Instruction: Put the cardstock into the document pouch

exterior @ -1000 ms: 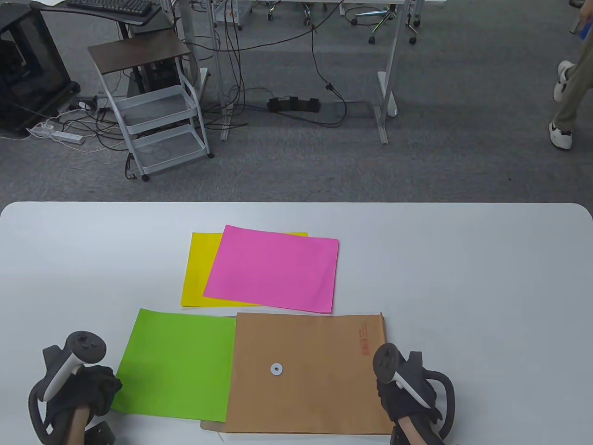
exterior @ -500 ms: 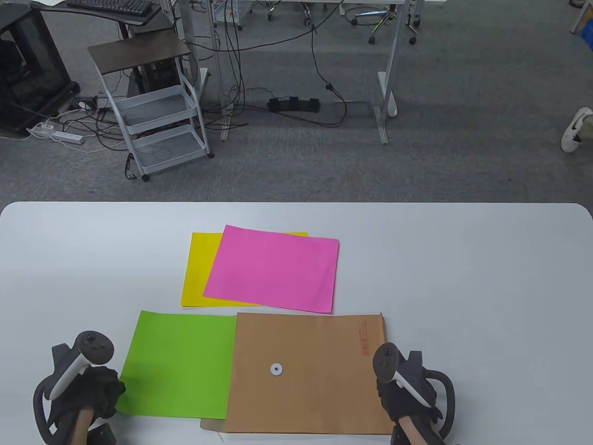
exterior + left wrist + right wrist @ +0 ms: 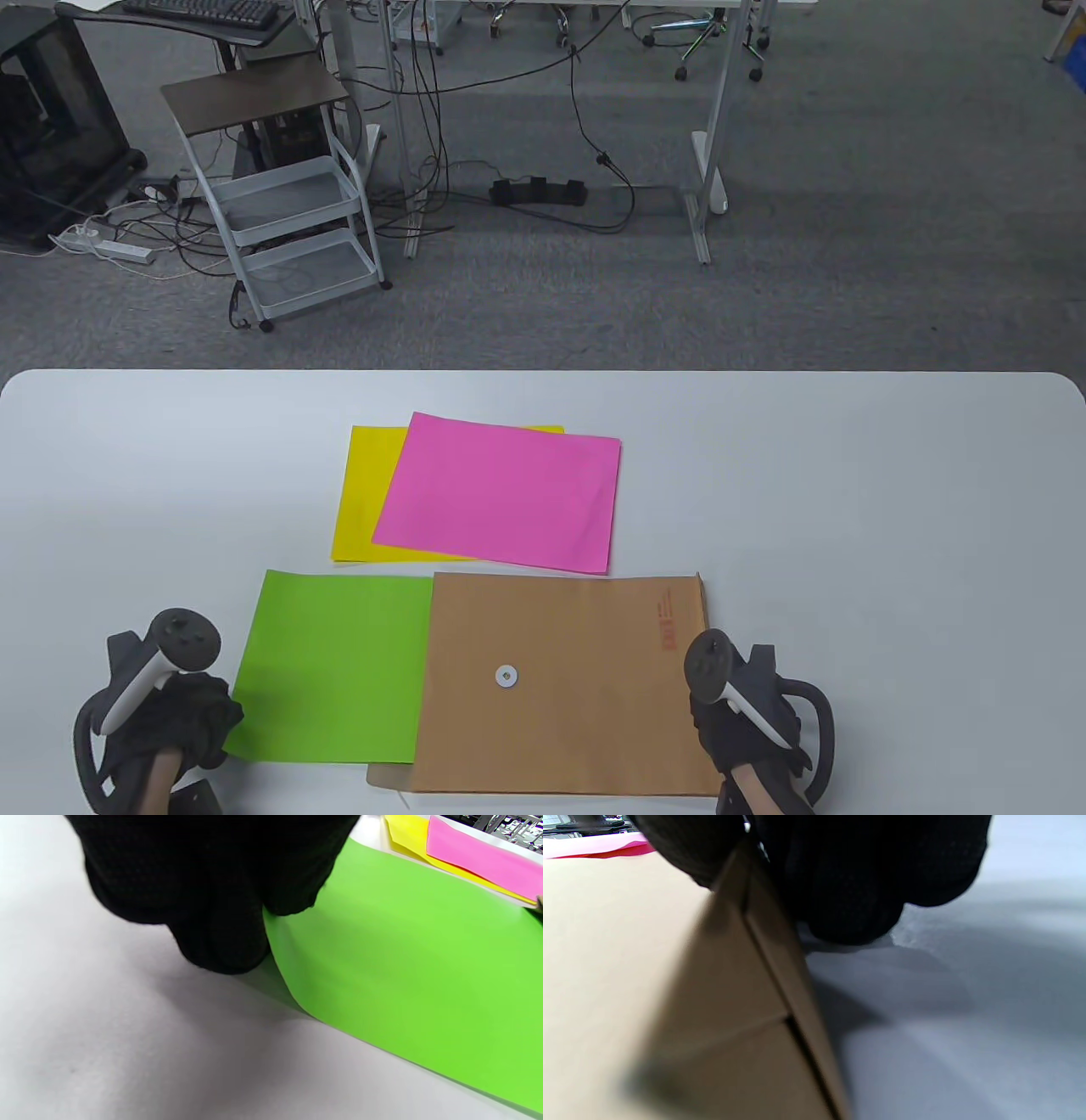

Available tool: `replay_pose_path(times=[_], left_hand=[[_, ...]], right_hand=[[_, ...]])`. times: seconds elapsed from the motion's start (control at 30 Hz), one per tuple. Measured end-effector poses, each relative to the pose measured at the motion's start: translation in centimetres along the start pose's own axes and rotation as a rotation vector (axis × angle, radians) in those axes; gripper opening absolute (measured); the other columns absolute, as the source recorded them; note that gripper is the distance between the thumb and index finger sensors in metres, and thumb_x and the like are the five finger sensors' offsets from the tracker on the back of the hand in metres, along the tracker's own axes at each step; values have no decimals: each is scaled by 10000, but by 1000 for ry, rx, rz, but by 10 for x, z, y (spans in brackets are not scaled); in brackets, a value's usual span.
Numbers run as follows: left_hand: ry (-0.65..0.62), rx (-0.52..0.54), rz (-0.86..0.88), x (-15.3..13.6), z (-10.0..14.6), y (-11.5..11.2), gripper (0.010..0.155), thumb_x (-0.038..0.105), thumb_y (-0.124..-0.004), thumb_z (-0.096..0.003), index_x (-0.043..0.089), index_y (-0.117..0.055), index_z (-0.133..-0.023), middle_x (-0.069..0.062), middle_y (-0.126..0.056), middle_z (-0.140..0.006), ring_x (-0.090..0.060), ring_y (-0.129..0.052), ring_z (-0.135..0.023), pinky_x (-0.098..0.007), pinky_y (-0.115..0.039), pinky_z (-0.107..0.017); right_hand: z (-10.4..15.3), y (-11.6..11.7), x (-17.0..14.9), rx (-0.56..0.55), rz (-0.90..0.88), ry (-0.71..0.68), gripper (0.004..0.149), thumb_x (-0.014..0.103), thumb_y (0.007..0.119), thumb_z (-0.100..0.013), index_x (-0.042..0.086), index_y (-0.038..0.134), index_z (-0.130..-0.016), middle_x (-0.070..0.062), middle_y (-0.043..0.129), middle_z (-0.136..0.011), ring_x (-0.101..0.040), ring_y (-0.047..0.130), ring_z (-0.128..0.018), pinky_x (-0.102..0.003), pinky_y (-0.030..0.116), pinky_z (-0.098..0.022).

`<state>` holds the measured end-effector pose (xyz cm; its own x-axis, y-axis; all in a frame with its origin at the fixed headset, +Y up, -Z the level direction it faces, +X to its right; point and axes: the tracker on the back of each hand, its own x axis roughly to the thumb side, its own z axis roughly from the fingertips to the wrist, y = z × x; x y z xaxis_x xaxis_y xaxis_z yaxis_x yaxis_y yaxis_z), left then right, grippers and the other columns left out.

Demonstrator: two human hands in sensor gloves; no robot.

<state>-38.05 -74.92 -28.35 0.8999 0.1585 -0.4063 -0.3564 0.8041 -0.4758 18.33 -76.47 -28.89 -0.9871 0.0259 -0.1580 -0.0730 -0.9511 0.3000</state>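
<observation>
A brown document pouch [image 3: 564, 683] lies flat near the table's front edge, with a white button on top. A green cardstock sheet [image 3: 335, 666] sticks out of its left side, partly inside. My left hand [image 3: 182, 722] grips the green sheet's left edge; the left wrist view shows the fingers [image 3: 220, 899] on the lifted edge of the sheet [image 3: 403, 976]. My right hand [image 3: 747, 722] grips the pouch's right edge, seen close in the right wrist view [image 3: 746, 976].
A pink sheet [image 3: 501, 492] lies over a yellow sheet [image 3: 361, 501] just behind the pouch. The white table [image 3: 848, 509] has rounded far corners; carpet, desks and a trolley lie beyond.
My left hand has moved right with the green sheet, which has slid a little further into the pouch. The right hand and pouch have stayed still.
</observation>
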Motion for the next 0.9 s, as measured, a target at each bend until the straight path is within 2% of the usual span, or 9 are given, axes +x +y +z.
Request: replay_pose_path(times=[0.43,0.73,0.87,0.9], left_hand=[[-76,-60,93,3,0,-3,433,308,-882,-588,50,-874,-936,-91,-1055,-726,-188,-1122,-477,-374,-928,-434],[-77,-49,85,5,1,-5,427,300,-868,-600,60,-855,-952,-101,-1041,-761,-211,-1128,-528,-380,-936,-448],[-85,-52,85,8,1,-7,440,288,-871,-596,46,-845,-963,-96,-1037,-762,-203,-1124,-524,-376,-933,-450],[-87,-53,86,9,1,-7,445,285,-873,-595,40,-843,-966,-95,-1038,-759,-202,-1124,-520,-376,-933,-448]], right_hand=[[0,0,0,-3,5,-3,310,168,678,-748,-47,640,-967,-172,852,-706,-238,961,-490,-453,798,-435],[1,1,-1,-10,6,-8,312,172,676,-748,-46,640,-968,-170,850,-705,-236,957,-489,-452,796,-436],[1,1,-1,-11,7,-11,386,228,688,-701,-45,638,-969,-169,849,-706,-235,955,-489,-453,794,-438],[1,1,-1,-12,6,-12,539,335,706,-594,-44,637,-970,-169,847,-706,-235,954,-489,-452,794,-439]])
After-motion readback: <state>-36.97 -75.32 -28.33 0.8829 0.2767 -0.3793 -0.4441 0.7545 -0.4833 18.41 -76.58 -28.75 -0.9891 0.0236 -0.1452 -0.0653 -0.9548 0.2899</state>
